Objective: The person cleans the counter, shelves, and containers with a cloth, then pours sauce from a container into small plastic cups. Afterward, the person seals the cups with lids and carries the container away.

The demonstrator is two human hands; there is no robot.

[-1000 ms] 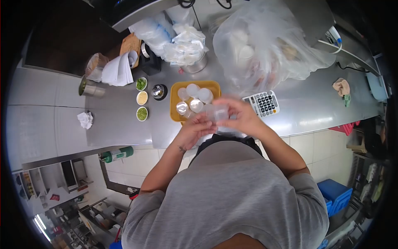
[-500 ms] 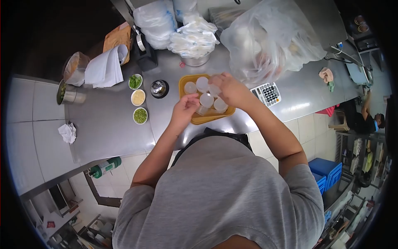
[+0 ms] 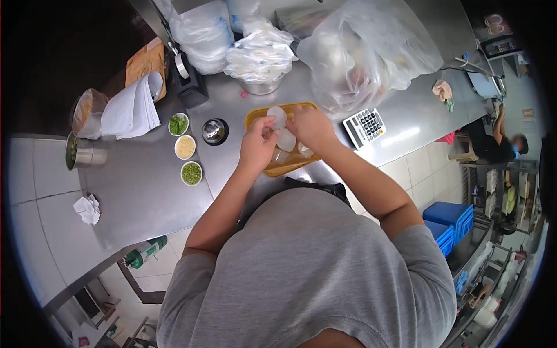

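Observation:
A yellow plastic basket (image 3: 277,172) sits on the steel counter before me, with several small clear plastic cups with whitish round lids inside. My left hand (image 3: 258,144) is at its left side, fingers curled and pinching a small plastic cup, mostly covered by the fingers. My right hand (image 3: 312,129) reaches over the right side, fingers bent in at the lidded cup (image 3: 278,115) between both hands; its exact hold is partly hidden. Below the hands lie another lidded cup (image 3: 286,140) and a clear cup (image 3: 279,155) on its side.
Left of the basket are a call bell (image 3: 215,131) and bowls of chopped greens (image 3: 178,123), a pale yellow food (image 3: 185,147) and sliced greens (image 3: 191,173). A calculator (image 3: 364,127) and large plastic bag (image 3: 371,55) lie right and behind. Another person (image 3: 493,136) is far right.
My right hand has moved left and lower, closer to my left hand. My left hand has risen slightly over the basket, fingers now curled in. The whole view has shifted slightly.

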